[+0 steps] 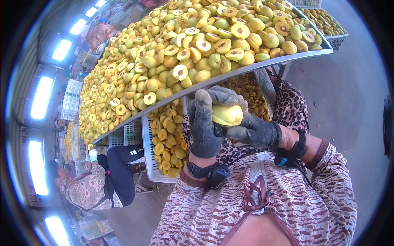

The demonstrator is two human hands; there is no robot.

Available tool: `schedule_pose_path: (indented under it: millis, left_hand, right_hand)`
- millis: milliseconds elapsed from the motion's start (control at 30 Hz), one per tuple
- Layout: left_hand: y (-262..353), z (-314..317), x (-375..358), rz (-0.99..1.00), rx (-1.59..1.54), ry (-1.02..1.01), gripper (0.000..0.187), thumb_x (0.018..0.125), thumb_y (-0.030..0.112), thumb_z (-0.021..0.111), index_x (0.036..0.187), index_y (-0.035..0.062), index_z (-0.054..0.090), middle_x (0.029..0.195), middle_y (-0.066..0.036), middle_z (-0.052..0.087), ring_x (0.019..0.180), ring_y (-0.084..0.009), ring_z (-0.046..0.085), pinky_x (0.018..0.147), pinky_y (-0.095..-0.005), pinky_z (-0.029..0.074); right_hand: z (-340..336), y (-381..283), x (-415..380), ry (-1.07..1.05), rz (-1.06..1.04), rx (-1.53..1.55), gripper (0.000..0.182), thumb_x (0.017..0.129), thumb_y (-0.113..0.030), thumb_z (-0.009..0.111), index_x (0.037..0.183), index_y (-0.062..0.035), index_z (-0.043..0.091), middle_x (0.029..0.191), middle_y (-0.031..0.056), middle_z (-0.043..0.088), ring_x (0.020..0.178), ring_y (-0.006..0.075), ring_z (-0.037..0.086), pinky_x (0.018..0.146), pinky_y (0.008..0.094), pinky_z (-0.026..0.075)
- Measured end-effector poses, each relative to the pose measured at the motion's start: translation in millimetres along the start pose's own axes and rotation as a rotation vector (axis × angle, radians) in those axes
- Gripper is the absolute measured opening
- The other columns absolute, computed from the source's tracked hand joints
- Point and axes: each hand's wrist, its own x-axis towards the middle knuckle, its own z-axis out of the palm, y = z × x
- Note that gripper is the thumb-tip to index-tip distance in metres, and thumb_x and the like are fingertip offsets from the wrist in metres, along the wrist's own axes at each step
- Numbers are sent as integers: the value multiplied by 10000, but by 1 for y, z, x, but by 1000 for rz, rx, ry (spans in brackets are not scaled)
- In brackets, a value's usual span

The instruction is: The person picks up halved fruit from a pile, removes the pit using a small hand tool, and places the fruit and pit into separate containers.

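Observation:
Both of my hands wear dark grey gloves and meet around a yellow-green fruit [227,115] just below the metal rim of the sorting table. My left hand [205,127] is closed on the fruit from the left side. My right hand [256,130] grips it from the right and below, fingers bent. A small dark object [219,130] shows between the hands under the fruit; what it is cannot be made out. Beyond the rim lies a large heap of halved and whole fruit [164,61], many halves showing brown centres.
A white crate [154,174] of fruit halves stands below the table at left, and more pieces [252,94] lie in a container behind my hands. The metal table rim [262,64] runs diagonally. Another person [94,184] sits at left. A full crate [337,41] stands back right.

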Motion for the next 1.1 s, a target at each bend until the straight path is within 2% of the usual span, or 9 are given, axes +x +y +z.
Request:
schedule_pose_path:
  millis: [167, 333, 400, 467, 500, 567, 800, 900, 1100]
  left_hand:
    - [-8, -7, 14, 21, 29, -74, 548, 1031, 484, 361, 871, 16, 597, 846, -165, 631, 782, -292, 665, 724, -416, 582]
    - [-13, -65, 12, -36, -692, 349, 592, 989, 557, 390, 1062, 20, 627, 997, -153, 675, 925, -349, 658, 859, -506, 563]
    - [-2, -120, -6, 84, -371, 456, 609, 994, 554, 384, 1050, 7, 645, 961, -147, 678, 893, -311, 663, 847, -444, 571]
    - [5, -176, -20, 237, 308, 735, 485, 1016, 424, 463, 1064, -11, 673, 1004, -139, 699, 904, -228, 675, 824, -329, 551]
    - [2, -194, -25, 243, 305, 745, 485, 1016, 424, 463, 1064, -11, 673, 1004, -139, 699, 904, -228, 675, 824, -329, 551]
    - [-7, -235, -14, 286, 1015, 828, 421, 988, 352, 537, 1033, -38, 688, 1031, -158, 701, 910, -241, 677, 834, -338, 530]
    - [-81, -211, 116, 380, 1500, 517, 485, 809, 297, 725, 1184, 12, 607, 1128, -189, 617, 973, -383, 628, 863, -435, 510]
    - [-73, -173, 127, 94, 1521, 533, 379, 745, 222, 755, 1046, 43, 609, 1017, -182, 588, 935, -373, 610, 803, -447, 508]
    - [-23, -125, 85, 203, 1125, -195, 494, 699, 122, 758, 1160, -13, 646, 1127, -195, 655, 1018, -279, 645, 903, -363, 506]
  right_hand:
    - [-23, -2, 15, -82, -445, -487, 467, 985, -217, 548, 1378, 2, 423, 1253, 167, 571, 1178, 245, 559, 1000, 366, 430]
    - [-8, 6, 13, 263, -459, -786, 334, 844, -159, 654, 1108, 18, 553, 872, 176, 577, 726, 382, 593, 610, 427, 450]
    - [-10, 8, 10, 363, -558, -750, 274, 867, -124, 622, 1070, 45, 554, 813, 194, 567, 660, 386, 580, 588, 415, 449]
    - [-29, 51, 14, 478, -266, -809, 290, 954, -273, 522, 977, 11, 574, 727, 219, 621, 663, 398, 640, 581, 450, 486]
    - [-51, 82, 17, 373, 347, -1069, 352, 963, -324, 510, 1043, 5, 607, 741, 230, 642, 700, 406, 655, 627, 465, 508]
    - [-68, 99, 15, 59, 422, -1273, 392, 964, -368, 489, 1020, -11, 641, 735, 232, 644, 732, 408, 661, 674, 475, 519]
    - [-28, 67, 23, 513, -36, -826, 246, 915, -254, 610, 934, -9, 594, 736, 227, 630, 659, 372, 632, 604, 427, 473]
    - [-12, 35, 9, 490, 180, -551, 194, 896, -184, 644, 957, -13, 574, 708, 195, 616, 637, 287, 644, 600, 397, 480]
    - [-23, 8, 29, 626, -243, -430, 266, 902, -209, 681, 1071, -19, 602, 755, 13, 614, 593, 112, 551, 534, 264, 453]
